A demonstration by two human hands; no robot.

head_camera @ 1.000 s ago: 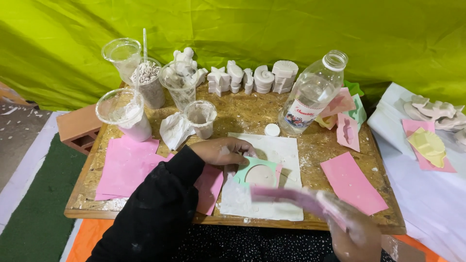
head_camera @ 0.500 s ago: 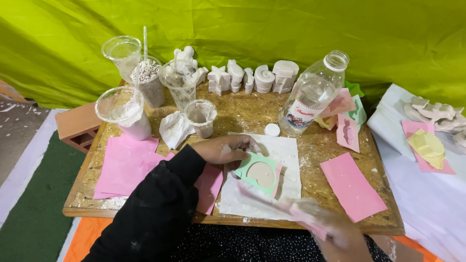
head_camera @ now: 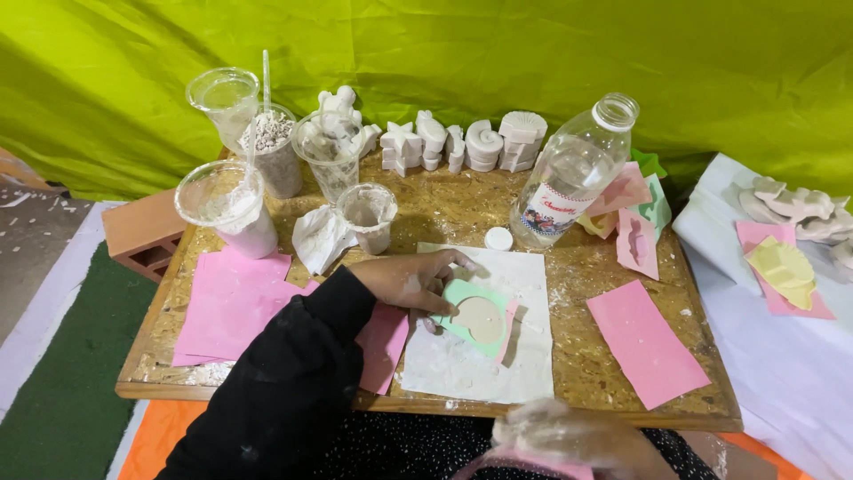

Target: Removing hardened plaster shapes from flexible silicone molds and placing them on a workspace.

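Head view: wooden table point(head_camera: 622, 267) fronts green cloth backdrop point(head_camera: 444, 53).

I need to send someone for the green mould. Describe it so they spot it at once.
On the wooden table lies a white sheet near the front edge. The green mould sits on it under the left hand, the only green piece there, with a round grey-filled hollow.

right hand point(head_camera: 569, 436): pulled back to table edge | green mould point(head_camera: 480, 318): uncovered
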